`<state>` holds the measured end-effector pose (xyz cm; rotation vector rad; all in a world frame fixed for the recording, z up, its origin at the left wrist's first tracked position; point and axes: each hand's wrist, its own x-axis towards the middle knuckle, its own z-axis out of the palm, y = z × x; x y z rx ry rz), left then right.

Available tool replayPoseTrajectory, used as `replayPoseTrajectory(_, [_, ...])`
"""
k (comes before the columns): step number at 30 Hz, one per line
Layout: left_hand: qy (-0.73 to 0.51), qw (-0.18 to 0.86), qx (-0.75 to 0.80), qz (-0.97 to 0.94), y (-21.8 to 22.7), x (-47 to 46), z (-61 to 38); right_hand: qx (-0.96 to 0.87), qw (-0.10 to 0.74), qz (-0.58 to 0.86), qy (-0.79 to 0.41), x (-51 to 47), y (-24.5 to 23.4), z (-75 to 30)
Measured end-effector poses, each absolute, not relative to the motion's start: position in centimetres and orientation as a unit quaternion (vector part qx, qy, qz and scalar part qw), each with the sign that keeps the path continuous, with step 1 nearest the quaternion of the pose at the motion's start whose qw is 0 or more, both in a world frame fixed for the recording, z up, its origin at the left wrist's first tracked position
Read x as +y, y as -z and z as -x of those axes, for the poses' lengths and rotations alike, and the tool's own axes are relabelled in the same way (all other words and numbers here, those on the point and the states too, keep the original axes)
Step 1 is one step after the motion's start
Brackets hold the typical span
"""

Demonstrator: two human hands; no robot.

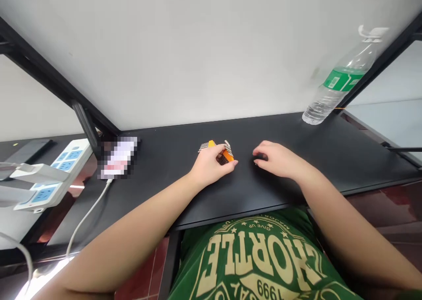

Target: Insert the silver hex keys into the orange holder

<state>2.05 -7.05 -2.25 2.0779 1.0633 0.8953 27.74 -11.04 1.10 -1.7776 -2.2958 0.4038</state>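
Note:
My left hand [211, 166] is closed around a hex key set [228, 154], just above the black tabletop. The set has an orange holder, with bent silver keys showing at its right end and more striped metal ends sticking out on the left, beyond my fingers. Its middle is hidden by my hand. To the right, a short gap away, my right hand [275, 158] hovers low over the tabletop with its fingers curled. Thumb and forefinger stand apart there, and I see nothing between them but dark surface.
A black table [158, 159] runs along a pale wall. A clear bottle with a green label [343, 80] stands at the back right. On the left lie a blurred-out phone [118, 159] with a white cable [89, 214] and a white power strip [72, 157] with plugs.

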Motion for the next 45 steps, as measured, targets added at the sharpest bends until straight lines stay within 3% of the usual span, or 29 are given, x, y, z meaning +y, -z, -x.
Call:
replayPoseTrajectory(4, [-0.334, 0.33, 0.395, -0.789, 2.4, -7.2, -2.1, -0.767, -0.018, 0.634, -0.097, -12.0, -1.6, -27.6])
replayPoseTrajectory(8, [-0.346, 0.345, 0.378, -0.787, 2.5, -7.4, -2.2, -0.763, -0.067, 0.64, -0.063, -12.4, -1.2, -25.0])
replayPoseTrajectory(11, [-0.343, 0.337, 0.382, -0.789, 2.5, -7.3, -2.2, -0.772, 0.013, 0.63, -0.089, -11.9, -0.7, -23.8])
replayPoseTrajectory(18, [-0.327, 0.319, 0.392, -0.798, 2.1, -6.9, -1.8, -0.661, 0.366, 0.533, -0.382, -11.2, 1.0, -24.0])
replayPoseTrajectory(22, [-0.319, 0.309, 0.396, -0.804, 2.3, -6.8, -1.9, -0.584, 0.483, 0.456, -0.466, -11.7, 1.3, -23.3])
replayPoseTrajectory(31, [-0.337, 0.309, 0.373, -0.807, 2.6, -7.3, -2.7, -0.564, 0.548, 0.425, -0.448, -11.6, 1.5, -22.7])
replayPoseTrajectory(45, [-0.336, 0.298, 0.373, -0.812, 2.2, -7.5, -2.3, -0.597, 0.566, 0.405, -0.399, -11.8, 2.0, -22.2])
